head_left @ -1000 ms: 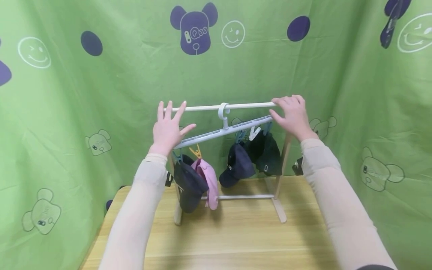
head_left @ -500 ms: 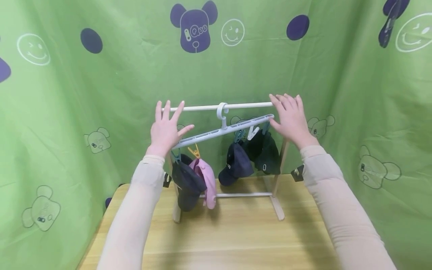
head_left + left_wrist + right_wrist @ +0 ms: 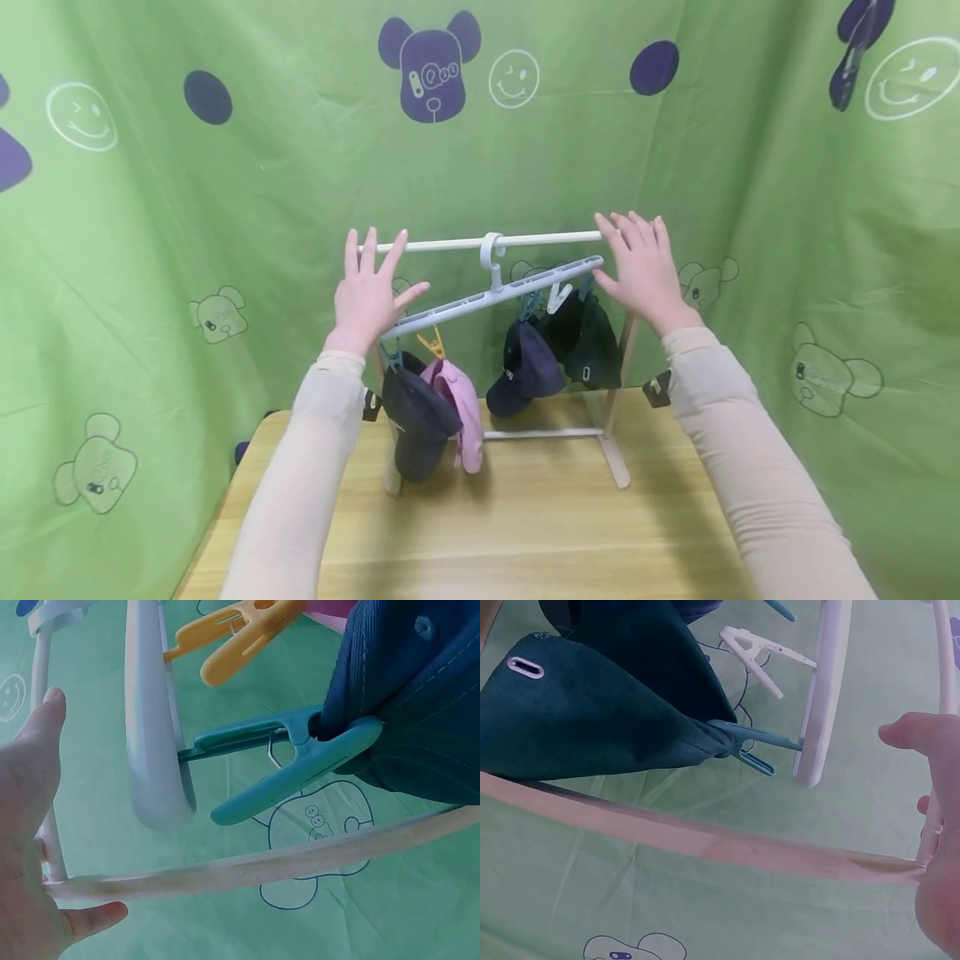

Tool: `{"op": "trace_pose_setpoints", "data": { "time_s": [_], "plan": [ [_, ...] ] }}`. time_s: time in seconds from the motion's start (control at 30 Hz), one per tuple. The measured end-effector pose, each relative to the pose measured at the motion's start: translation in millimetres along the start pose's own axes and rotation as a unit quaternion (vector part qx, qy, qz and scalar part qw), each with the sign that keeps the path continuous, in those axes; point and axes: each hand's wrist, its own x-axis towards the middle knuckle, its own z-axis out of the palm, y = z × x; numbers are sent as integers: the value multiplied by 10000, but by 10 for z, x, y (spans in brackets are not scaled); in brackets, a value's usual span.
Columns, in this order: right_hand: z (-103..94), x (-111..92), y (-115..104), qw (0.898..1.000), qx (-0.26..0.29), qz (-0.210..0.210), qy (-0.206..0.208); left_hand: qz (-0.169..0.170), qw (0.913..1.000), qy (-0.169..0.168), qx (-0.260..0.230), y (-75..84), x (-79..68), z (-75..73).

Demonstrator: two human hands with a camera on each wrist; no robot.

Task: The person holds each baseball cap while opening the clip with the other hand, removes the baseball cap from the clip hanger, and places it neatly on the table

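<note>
In the head view, my left hand (image 3: 365, 300), fingers straight and spread, is at the left end of the white rod (image 3: 435, 245). At the rod's other end is my right hand (image 3: 641, 267), fingers extended over it, thumb near the hanger tip. A pale blue clip hanger (image 3: 491, 296) hooks over the rod's middle and tilts, left end lower. From it hang a dark navy cap (image 3: 420, 421), a pink cap (image 3: 463, 400), another navy cap (image 3: 528, 367) and a dark green cap (image 3: 596, 354). A teal clip (image 3: 300, 761) pinches the leftmost cap; a yellow clip (image 3: 435, 343) holds the pink one.
The wooden rack's side post (image 3: 727, 846) runs down to a flat foot (image 3: 615, 462) on the wooden table (image 3: 487, 533). A white lower bar (image 3: 547, 434) joins the sides. A white clip (image 3: 558, 297) hangs between caps. Green printed curtain (image 3: 300, 175) surrounds the table.
The fingers of my right hand have spread and straightened over the rod. The hanger tilts slightly more, its left end lower. My left hand stays almost in place.
</note>
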Motion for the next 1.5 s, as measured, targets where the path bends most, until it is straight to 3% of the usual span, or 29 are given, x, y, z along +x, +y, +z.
{"op": "trace_pose_setpoints", "data": {
  "time_s": [0.4,0.77,0.93,1.1,1.27,1.5],
  "plan": [
    [-56,-10,-7,9996,-132,26,-258,220,9994,-166,-195,-118,-16,-41],
    [38,-124,-1,9992,-389,-1,-70,244,9930,167,-1147,-217,-345,53],
    [96,-274,-40,9990,-418,-109,114,164,9860,110,-1654,-230,-507,101],
    [131,-461,-110,9996,-254,-142,39,-6,9758,138,-2184,-216,-655,142],
    [187,-665,-249,9993,-27,-372,-23,-194,9623,144,-2709,-200,-833,239],
    [326,-925,-459,9952,407,-823,325,-463,9401,314,-3362,-202,-1078,401]
  ]
}}
